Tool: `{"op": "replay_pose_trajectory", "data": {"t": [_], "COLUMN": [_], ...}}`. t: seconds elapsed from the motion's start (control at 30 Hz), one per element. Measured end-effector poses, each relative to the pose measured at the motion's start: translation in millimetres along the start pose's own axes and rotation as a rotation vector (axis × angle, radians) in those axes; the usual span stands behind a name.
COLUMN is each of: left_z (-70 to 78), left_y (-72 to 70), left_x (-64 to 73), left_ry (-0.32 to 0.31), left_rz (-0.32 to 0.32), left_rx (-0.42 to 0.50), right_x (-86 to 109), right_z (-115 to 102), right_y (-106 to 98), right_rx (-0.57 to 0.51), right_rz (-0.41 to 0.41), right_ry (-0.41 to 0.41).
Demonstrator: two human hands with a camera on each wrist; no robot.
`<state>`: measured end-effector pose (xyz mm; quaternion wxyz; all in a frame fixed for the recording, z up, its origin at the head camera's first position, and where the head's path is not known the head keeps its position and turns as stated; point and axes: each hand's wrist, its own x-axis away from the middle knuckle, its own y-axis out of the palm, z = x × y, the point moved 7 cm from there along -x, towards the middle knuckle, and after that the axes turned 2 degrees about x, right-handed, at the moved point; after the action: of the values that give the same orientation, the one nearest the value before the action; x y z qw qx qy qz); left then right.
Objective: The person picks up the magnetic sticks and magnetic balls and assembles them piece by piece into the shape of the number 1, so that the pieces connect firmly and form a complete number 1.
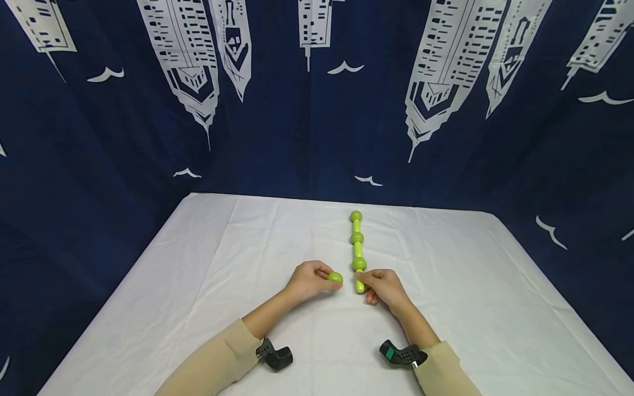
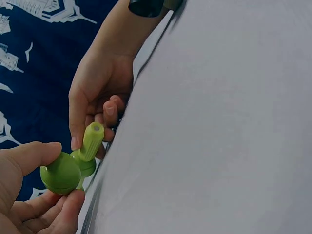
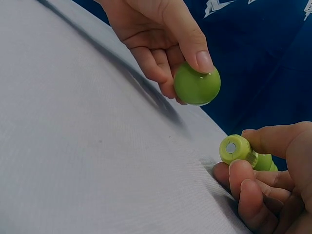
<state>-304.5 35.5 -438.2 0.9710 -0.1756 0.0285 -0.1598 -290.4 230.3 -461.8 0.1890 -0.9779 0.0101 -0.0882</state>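
Note:
Between thumb and fingers, my left hand (image 1: 309, 280) pinches a glossy green ball (image 1: 335, 277). A faint seam runs round the ball (image 2: 59, 176) in the left wrist view. My right hand (image 1: 389, 287) pinches the nearest yellow-green rod (image 1: 360, 287) of a straight chain, where rods alternate with green balls (image 1: 357, 238). The chain points away from me towards the far table edge. In the right wrist view, the free end of the held rod (image 3: 231, 148) faces the camera and has a round grey centre. A small gap separates the loose ball from that rod.
A white cloth (image 1: 446, 286) with light creases covers the table. Behind and beside it hangs a dark blue curtain (image 1: 307, 137) printed with white buildings and birds. Each wrist wears a black camera mount (image 1: 277, 356), below beige sleeves (image 1: 218, 355).

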Motion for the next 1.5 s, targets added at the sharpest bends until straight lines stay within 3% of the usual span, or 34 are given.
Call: {"op": "replay_pose_trajectory", "data": {"t": [0.3,0.73,0.97,1.5], "left_z": [4.3,11.0,12.1,16.0], "left_y": [13.8,28.0,32.9,44.0], "left_x": [13.5,17.9,21.0,22.1], "left_ry": [0.011,0.031,0.035,0.028], "left_rz": [-0.065,-0.117,-0.100,-0.060], "left_rx": [-0.004,-0.015,-0.035,0.014], "right_x": [0.8,-3.4,-2.8,-3.0], "right_z": [0,1,1,1], "right_y": [1,-4,-1,0], "right_rx": [0.007,0.006,0.000,-0.025], "right_rz": [-0.001,0.000,-0.011,-0.034], "right_ry": [0.001,-0.017,-0.018,-0.043]}}
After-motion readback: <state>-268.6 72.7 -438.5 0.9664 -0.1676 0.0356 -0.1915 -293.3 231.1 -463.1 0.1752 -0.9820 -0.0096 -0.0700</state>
